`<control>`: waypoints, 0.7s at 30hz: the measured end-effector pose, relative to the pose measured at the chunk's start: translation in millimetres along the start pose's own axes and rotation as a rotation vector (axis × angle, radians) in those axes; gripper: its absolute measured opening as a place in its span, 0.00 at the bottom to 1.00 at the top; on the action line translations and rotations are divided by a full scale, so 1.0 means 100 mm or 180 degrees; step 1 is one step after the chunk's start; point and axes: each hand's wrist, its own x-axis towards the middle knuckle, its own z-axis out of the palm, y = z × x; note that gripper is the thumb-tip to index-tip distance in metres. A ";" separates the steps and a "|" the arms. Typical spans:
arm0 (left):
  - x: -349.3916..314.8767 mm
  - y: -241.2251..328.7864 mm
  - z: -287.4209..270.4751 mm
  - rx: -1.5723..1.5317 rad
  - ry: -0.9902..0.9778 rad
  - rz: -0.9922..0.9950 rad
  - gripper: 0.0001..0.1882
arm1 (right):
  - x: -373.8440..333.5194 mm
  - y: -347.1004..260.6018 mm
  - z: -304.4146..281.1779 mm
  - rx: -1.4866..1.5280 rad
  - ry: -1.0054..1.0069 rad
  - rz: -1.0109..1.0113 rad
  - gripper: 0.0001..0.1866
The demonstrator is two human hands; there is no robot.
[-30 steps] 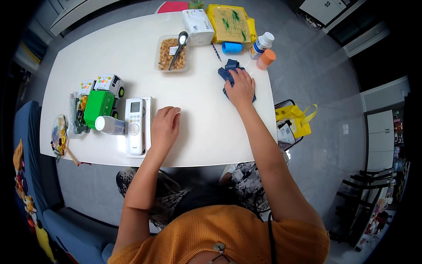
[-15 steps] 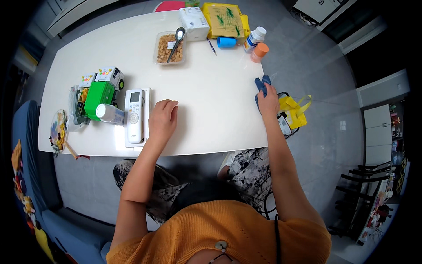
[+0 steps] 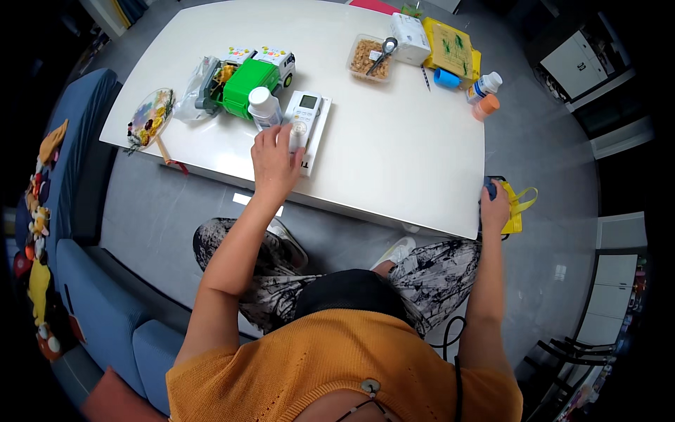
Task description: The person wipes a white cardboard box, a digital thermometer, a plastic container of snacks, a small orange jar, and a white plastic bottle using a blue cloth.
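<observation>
My left hand [image 3: 276,160] is at the near end of a white remote control [image 3: 304,116], its fingers apart and overlapping it; whether they touch is unclear. The remote lies on a flat white box [image 3: 320,137]. Just left of it stands a white-capped bottle [image 3: 264,105], beyond my fingertips. At the table's right edge my right hand [image 3: 496,211] is closed on a dark blue cloth [image 3: 489,188], mostly hidden by the hand. A yellow bag [image 3: 515,224] hangs or stands right beside that hand, below the tabletop level.
On the white table [image 3: 394,155] are a green toy truck [image 3: 249,86], a decorated round plaque [image 3: 151,118], a clear food tub [image 3: 369,60] with a spoon, a tissue pack [image 3: 410,39], a blue cup [image 3: 446,77] and an orange-capped bottle [image 3: 485,107]. A blue sofa [image 3: 105,299] stands left.
The view has turned left. My left hand has gone from the remote's right side onto its near end. My right hand has drawn the cloth nearer along the table's right edge.
</observation>
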 end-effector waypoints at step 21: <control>-0.04 -0.04 -0.03 0.0287 -0.0657 -0.0424 0.28 | -0.37 -1.56 0.04 0.0622 -0.1716 -0.2282 0.43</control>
